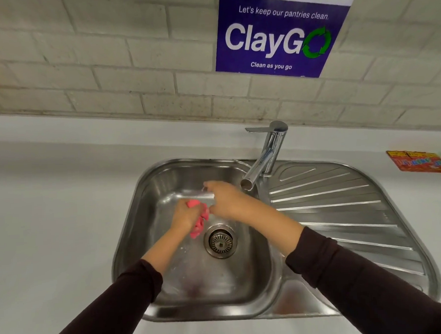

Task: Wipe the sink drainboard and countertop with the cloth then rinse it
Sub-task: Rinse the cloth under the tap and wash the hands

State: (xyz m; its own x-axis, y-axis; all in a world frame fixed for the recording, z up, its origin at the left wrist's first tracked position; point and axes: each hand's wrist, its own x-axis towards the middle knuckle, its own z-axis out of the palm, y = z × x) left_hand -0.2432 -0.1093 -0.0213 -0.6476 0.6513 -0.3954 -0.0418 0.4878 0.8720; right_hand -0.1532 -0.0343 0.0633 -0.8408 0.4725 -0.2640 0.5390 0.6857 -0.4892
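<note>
Pink cloth (199,220) half-hidden in left hand (185,216); right fingers (210,185) blurred.

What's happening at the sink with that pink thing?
A person grips a bunched-up pink cloth in the left hand, over the sink basin and close to the drain. The right hand is right beside the cloth, near the tap spout. It isn't clear whether that hand holds the cloth too, or whether water is running. It looks like the rinsing part of the job.
</note>
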